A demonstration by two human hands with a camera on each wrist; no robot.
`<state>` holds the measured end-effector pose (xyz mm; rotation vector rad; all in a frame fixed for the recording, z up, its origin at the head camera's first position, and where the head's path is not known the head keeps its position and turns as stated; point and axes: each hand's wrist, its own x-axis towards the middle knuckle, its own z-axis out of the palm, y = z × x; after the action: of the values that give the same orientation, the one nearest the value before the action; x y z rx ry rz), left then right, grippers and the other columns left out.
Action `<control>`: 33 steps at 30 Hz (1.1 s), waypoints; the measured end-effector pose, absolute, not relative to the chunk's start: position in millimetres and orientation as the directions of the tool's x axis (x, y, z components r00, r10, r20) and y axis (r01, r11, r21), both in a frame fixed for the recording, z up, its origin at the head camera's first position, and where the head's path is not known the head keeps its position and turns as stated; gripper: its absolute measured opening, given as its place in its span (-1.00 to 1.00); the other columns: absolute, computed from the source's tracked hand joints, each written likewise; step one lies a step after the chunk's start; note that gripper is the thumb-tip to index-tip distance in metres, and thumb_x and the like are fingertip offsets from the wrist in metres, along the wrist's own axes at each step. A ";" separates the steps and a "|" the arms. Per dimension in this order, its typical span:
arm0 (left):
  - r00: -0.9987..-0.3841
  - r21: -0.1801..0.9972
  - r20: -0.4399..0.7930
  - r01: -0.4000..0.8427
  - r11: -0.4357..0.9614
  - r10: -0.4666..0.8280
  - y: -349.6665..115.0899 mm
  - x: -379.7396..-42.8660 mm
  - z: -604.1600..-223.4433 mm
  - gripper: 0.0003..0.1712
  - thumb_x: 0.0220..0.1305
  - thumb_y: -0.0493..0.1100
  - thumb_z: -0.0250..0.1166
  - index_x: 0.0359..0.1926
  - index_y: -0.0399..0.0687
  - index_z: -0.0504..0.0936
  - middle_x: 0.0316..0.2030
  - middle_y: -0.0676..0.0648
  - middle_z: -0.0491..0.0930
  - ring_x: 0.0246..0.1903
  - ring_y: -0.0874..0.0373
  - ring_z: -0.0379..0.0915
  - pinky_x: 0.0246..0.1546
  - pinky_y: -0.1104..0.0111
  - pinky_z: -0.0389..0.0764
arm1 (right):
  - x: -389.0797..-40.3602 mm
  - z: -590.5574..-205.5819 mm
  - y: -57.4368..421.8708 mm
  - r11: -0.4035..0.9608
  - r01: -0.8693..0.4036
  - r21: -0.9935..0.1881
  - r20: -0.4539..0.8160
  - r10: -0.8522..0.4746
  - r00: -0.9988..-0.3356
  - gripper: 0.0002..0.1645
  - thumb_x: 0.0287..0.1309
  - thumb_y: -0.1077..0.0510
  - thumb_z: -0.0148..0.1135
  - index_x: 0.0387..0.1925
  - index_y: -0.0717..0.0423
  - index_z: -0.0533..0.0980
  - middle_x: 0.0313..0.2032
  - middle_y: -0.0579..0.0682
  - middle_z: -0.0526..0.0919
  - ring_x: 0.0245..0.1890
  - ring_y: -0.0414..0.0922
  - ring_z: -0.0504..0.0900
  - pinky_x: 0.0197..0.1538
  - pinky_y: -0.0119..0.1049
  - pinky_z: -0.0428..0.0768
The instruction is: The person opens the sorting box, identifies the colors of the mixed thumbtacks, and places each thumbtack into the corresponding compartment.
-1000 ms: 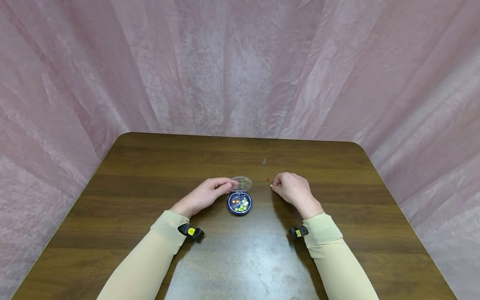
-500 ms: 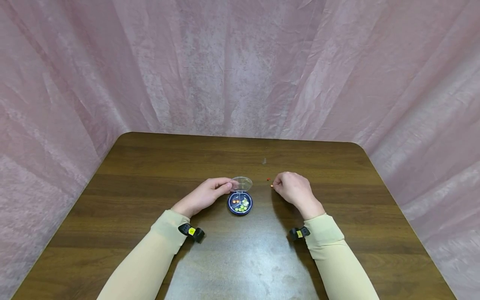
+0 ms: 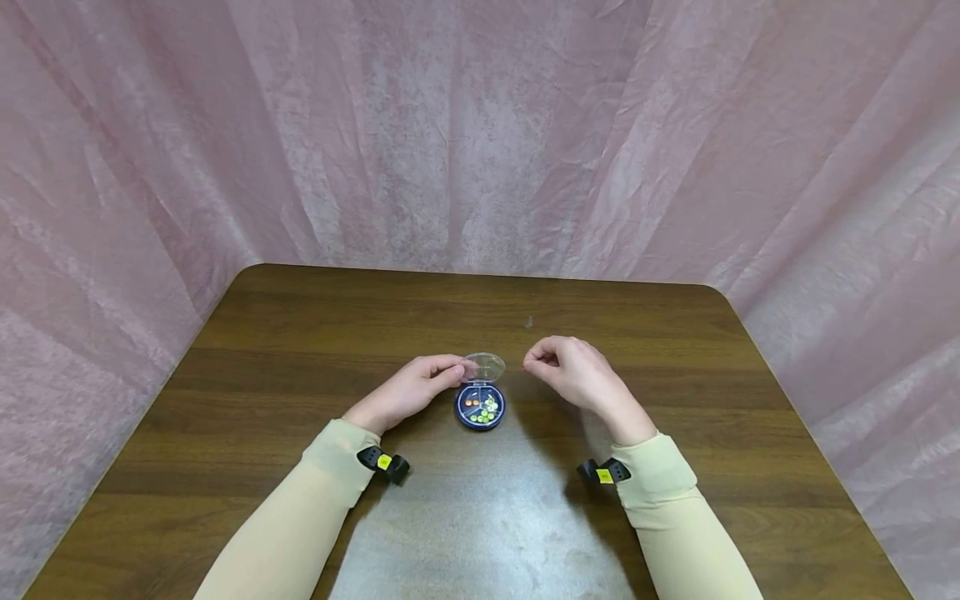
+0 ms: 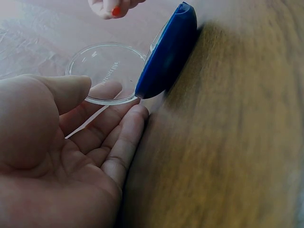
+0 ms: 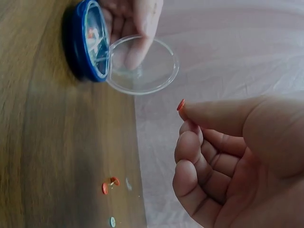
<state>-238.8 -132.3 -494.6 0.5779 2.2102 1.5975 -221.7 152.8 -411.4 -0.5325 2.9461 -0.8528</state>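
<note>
A round blue pill case sits on the table with its clear lid raised. Orange buttons and yellow-green buttons lie in its divided compartments. My left hand pinches the lid's left edge between thumb and fingers; the left wrist view shows the thumb on the rim. Off to the case's right, my right hand is raised above the table. Its thumb and forefinger pinch a small orange-red button, which also shows in the left wrist view.
Loose orange buttons and a pale green button lie on the wooden table below the right hand; in the head view that hand hides them. A small clear scrap lies farther back. Pink curtains hang behind.
My right hand has lifted from the tabletop and shifted left toward the case, now carrying an orange button. My left hand stays on the lid.
</note>
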 end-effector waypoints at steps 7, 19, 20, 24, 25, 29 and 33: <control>-0.856 0.953 -0.050 0.114 0.281 0.515 -131.7 -239.0 -493.4 -0.60 0.50 0.11 0.09 0.23 0.19 0.61 0.14 0.13 0.60 0.20 0.26 0.45 0.26 0.31 0.37 | -219.5 -409.5 151.1 0.740 -0.335 -0.583 0.055 -0.375 -0.925 -0.83 0.26 -0.05 0.27 -0.32 -0.09 0.67 -0.44 -0.23 0.58 -0.37 -0.12 0.52 -0.24 -0.25 0.45; -0.854 0.958 -0.029 0.125 0.258 0.519 -131.8 -238.2 -493.1 -0.58 0.51 0.08 0.09 0.24 0.11 0.60 0.15 0.08 0.60 0.19 0.23 0.46 0.24 0.31 0.39 | -215.1 -407.6 145.7 0.725 -0.371 -0.580 0.071 -0.409 -0.910 -0.86 0.25 -0.08 0.30 -0.35 -0.16 0.65 -0.43 -0.29 0.59 -0.37 -0.22 0.52 -0.22 -0.27 0.49; -0.854 0.958 -0.028 0.125 0.257 0.519 -131.6 -238.3 -492.9 -0.58 0.51 0.08 0.08 0.24 0.11 0.60 0.15 0.08 0.60 0.20 0.23 0.46 0.24 0.32 0.39 | -214.4 -407.2 144.9 0.719 -0.379 -0.583 0.069 -0.421 -0.905 -0.88 0.25 -0.07 0.30 -0.35 -0.18 0.65 -0.43 -0.29 0.60 -0.38 -0.22 0.53 -0.22 -0.28 0.50; -0.853 0.963 -0.027 0.118 0.244 0.521 -131.0 -238.8 -493.0 -0.58 0.51 0.07 0.08 0.24 0.06 0.60 0.15 0.06 0.60 0.21 0.21 0.44 0.25 0.31 0.38 | -210.9 -405.6 142.0 0.684 -0.417 -0.599 0.057 -0.483 -0.874 -0.91 0.25 -0.05 0.30 -0.33 -0.20 0.65 -0.42 -0.30 0.61 -0.38 -0.22 0.55 -0.25 -0.29 0.52; -0.852 0.964 -0.025 0.118 0.240 0.522 -130.7 -238.9 -492.9 -0.57 0.52 0.07 0.08 0.24 0.04 0.60 0.15 0.04 0.60 0.22 0.20 0.44 0.25 0.31 0.38 | -209.7 -404.8 141.1 0.671 -0.428 -0.605 0.055 -0.501 -0.864 -0.91 0.26 -0.04 0.30 -0.33 -0.19 0.65 -0.42 -0.30 0.62 -0.38 -0.22 0.55 -0.26 -0.29 0.53; -0.851 0.962 -0.020 0.127 0.242 0.525 -130.6 -239.2 -493.3 -0.56 0.52 0.07 0.08 0.25 0.01 0.59 0.16 0.03 0.60 0.23 0.19 0.43 0.26 0.29 0.37 | -204.3 -402.2 135.8 0.609 -0.454 -0.650 0.038 -0.571 -0.820 -0.94 0.27 -0.04 0.30 -0.30 -0.22 0.65 -0.39 -0.26 0.66 -0.36 -0.24 0.56 -0.26 -0.31 0.54; -0.853 0.955 -0.008 0.148 0.258 0.521 -130.5 -239.4 -493.8 -0.60 0.53 0.04 0.08 0.23 0.06 0.60 0.14 0.07 0.61 0.25 0.21 0.41 0.27 0.28 0.35 | -200.7 -401.9 127.9 0.491 -0.410 -0.769 -0.006 -0.647 -0.763 -0.87 0.27 -0.04 0.31 -0.25 -0.12 0.67 -0.34 -0.16 0.70 -0.33 -0.23 0.56 -0.25 -0.32 0.54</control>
<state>-239.4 -130.5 -493.8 0.6149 2.2123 1.6241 -200.7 127.9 -401.9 -0.8933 2.4456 -1.1431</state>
